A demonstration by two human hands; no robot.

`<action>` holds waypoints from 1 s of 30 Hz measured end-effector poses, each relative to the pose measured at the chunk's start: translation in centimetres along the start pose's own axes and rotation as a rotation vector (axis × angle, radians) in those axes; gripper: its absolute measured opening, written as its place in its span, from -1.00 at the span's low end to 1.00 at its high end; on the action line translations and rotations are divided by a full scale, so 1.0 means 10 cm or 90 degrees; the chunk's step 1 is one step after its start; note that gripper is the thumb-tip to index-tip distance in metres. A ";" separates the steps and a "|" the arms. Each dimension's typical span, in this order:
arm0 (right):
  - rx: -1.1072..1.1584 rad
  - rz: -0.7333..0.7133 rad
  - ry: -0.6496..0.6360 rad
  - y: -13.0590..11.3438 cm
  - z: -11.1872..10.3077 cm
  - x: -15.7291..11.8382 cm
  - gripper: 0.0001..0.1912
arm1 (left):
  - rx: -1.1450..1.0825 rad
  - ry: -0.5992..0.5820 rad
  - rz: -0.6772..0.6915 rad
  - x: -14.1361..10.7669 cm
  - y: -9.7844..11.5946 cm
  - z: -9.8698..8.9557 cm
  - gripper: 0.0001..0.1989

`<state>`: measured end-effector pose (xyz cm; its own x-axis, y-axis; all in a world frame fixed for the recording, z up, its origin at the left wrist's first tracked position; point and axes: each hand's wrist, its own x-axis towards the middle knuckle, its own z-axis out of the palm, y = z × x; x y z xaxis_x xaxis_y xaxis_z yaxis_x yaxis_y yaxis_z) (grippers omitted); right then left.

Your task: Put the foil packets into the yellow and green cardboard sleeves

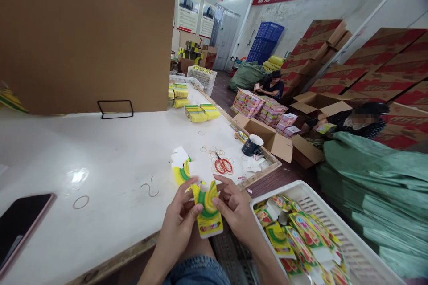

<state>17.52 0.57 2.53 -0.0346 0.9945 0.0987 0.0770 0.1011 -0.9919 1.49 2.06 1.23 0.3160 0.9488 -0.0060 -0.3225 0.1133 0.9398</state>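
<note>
Carton (210,225), pinched upright at opposite edges by left fingers (197,209) and right fingers (218,205), both nearly closed, apparently to steady it with the top end reachable; beyond the fingertips, scissors (221,159) on desk (110,156); rightward, basket (290,185).

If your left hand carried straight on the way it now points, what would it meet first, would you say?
Probably the yellow-green carton just ahead on the white table, though depth is unclear.
</note>
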 end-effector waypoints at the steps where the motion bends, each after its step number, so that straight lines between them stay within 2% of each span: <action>1: 0.005 -0.003 -0.024 -0.03 -0.04 0.01 -0.60 | -0.012 -0.020 -0.012 0.00 0.00 0.00 -0.55; 5: -0.053 -0.002 -0.095 -0.08 -0.17 0.05 -0.79 | -0.080 -0.089 -0.061 -0.03 0.00 0.01 -0.62; 7: -0.110 -0.010 -0.099 -0.09 -0.21 0.07 -0.76 | -0.104 -0.098 -0.076 -0.04 0.01 0.03 -0.50; 9: -0.158 -0.022 -0.082 -0.08 -0.22 0.07 -0.70 | -0.132 -0.100 -0.087 -0.04 0.02 0.04 -0.28; 11: -0.161 -0.027 -0.056 -0.06 -0.21 0.07 -0.70 | -0.154 -0.113 -0.098 -0.02 0.04 0.04 -0.13; 12: -0.137 -0.026 -0.040 -0.05 -0.20 0.06 -0.74 | -0.158 -0.121 -0.104 -0.02 0.05 0.03 -0.11; 14: -0.058 -0.014 -0.006 -0.03 -0.18 0.05 -0.78 | -0.155 -0.127 -0.109 0.00 0.05 0.02 -0.15; 16: 0.000 0.001 0.015 -0.01 -0.17 0.04 -0.63 | -0.152 -0.111 -0.107 0.02 0.03 0.01 -0.16; 19: -0.014 0.018 0.003 0.01 -0.20 0.03 -0.42 | -0.152 -0.119 -0.110 0.02 0.00 0.00 -0.14; 22: -0.045 0.015 -0.044 0.01 -0.26 0.04 -0.52 | -0.148 -0.140 -0.113 0.03 -0.02 0.00 -0.30; 25: -0.121 -0.052 -0.066 -0.02 -0.34 0.05 -0.68 | -0.120 -0.131 -0.095 0.04 -0.04 0.02 -0.53; 28: -0.213 -0.121 -0.049 -0.08 -0.39 0.04 -0.59 | -0.042 -0.089 -0.059 0.03 -0.06 0.06 -0.64; 30: -0.208 -0.081 -0.060 -0.12 -0.38 0.02 -0.61 | 0.015 -0.055 -0.029 0.02 -0.10 0.09 -0.64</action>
<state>21.23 0.73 4.08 -0.1544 0.9682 0.1969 0.3802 0.2421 -0.8927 2.65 1.90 0.63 0.4060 0.9137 -0.0202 -0.2853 0.1477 0.9470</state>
